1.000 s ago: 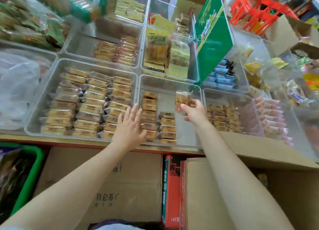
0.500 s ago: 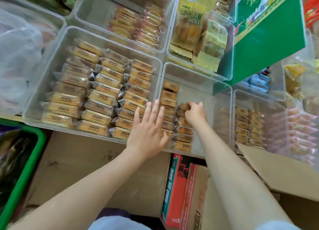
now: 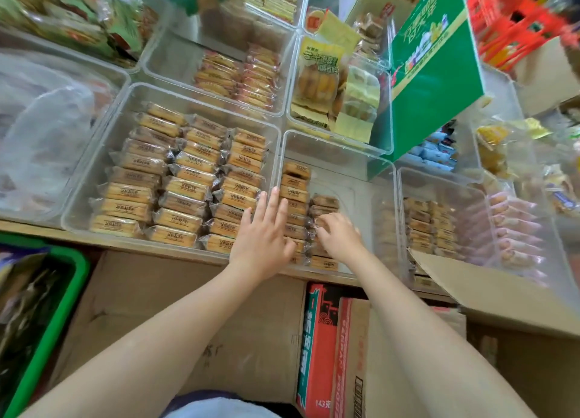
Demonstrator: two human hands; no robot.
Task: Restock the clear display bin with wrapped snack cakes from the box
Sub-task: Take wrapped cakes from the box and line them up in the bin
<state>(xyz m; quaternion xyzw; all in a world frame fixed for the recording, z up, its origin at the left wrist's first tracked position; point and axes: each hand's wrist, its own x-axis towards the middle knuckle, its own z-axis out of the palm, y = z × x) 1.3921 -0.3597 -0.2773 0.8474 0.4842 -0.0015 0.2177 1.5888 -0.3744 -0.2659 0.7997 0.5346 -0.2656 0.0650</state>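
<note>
The clear display bin (image 3: 354, 153) stands at the shelf's front centre, with two columns of wrapped snack cakes (image 3: 295, 185) along its left side. My left hand (image 3: 265, 235) lies flat with straight fingers over the wall between this bin and the fuller bin to its left, resting on the left column. My right hand (image 3: 339, 234) has its fingers curled down onto the shorter right column of cakes (image 3: 324, 202); whether it pinches one is hidden by the hand. An open cardboard box flap (image 3: 489, 289) juts in at the lower right.
A large clear bin (image 3: 122, 119) full of similar cakes sits to the left. More clear bins of snacks lie behind and to the right. A green carton (image 3: 436, 72) leans over the bins at the back right. Cardboard boxes (image 3: 175, 311) and a green basket (image 3: 62, 292) stand below the shelf.
A second ago my right hand held a wrapped cake above the bin; it has come down onto the right column. My left hand has stayed at the bin wall while the view shifted.
</note>
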